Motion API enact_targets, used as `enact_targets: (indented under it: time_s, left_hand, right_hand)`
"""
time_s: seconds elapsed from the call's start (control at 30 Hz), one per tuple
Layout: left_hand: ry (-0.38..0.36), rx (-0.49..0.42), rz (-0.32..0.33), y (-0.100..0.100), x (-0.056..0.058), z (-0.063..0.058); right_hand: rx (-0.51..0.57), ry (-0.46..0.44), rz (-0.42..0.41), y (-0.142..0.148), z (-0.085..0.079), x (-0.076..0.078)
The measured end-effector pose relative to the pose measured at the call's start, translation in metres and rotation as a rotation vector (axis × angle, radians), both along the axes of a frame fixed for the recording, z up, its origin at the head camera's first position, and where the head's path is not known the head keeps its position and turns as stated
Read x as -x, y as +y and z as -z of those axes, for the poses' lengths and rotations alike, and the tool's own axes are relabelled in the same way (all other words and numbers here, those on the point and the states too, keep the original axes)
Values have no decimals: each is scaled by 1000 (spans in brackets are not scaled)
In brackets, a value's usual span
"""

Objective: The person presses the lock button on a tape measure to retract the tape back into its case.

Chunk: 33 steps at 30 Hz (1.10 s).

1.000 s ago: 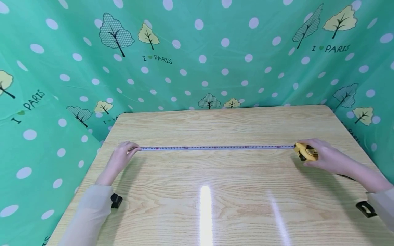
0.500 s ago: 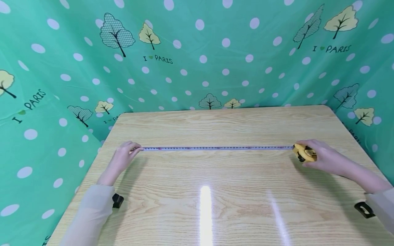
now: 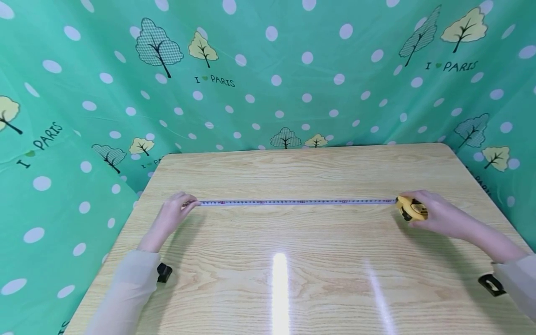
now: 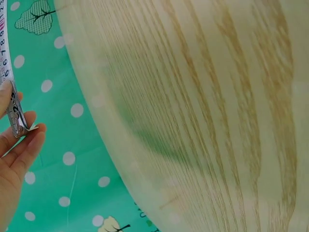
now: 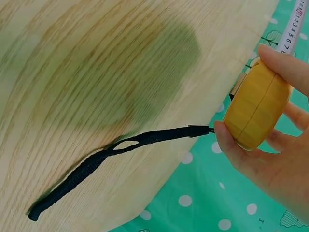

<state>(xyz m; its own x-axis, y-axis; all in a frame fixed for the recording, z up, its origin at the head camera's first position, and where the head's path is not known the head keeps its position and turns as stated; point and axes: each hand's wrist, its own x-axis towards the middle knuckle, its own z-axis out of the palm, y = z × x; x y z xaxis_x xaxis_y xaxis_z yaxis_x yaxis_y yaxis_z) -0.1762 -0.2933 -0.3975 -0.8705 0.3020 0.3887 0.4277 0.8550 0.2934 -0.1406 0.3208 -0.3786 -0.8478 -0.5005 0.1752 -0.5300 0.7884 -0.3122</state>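
Observation:
A yellow tape measure (image 3: 412, 209) sits in my right hand (image 3: 439, 215), gripped round its case by fingers and thumb. Its white blade (image 3: 293, 202) runs straight across above the table to my left hand (image 3: 173, 211). There the thumb and fingers pinch the blade near its end; in the left wrist view the metal end hook (image 4: 24, 129) shows by the fingertips. From the case a black wrist strap (image 5: 159, 137) trails down to the wood in the right wrist view.
The wood-grain table (image 3: 318, 260) lies beneath both hands, with bright light reflections on it. A green curtain (image 3: 259, 83) with dots and trees hangs behind and at both sides. Black camera mounts (image 3: 164, 272) show at both wrists.
My left hand has moved a little to the right with the blade's end. The right hand and the tape measure have shifted slightly left, and the exposed blade is shorter.

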Motion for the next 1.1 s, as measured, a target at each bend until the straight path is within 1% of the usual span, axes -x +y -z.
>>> enact_targets:
  time_s: [0.2,0.4,0.63,0.87,1.1]
  left_hand:
    - [-26,0,4,4,1,0]
    - [-21,2,20,9,4,2]
    - [-28,-1,15,13,5,3]
    - [-37,-11,35,18,6,1]
    - [-54,-4,33,21,7,0]
  right_hand:
    - [4,-2,1,-2,1,0]
    - [1,-6,4,-4,1,0]
    - [-3,-3,0,-5,1,1]
    - [-1,-23,8,-5,1,1]
    - [-7,-22,12,-6,0,1]
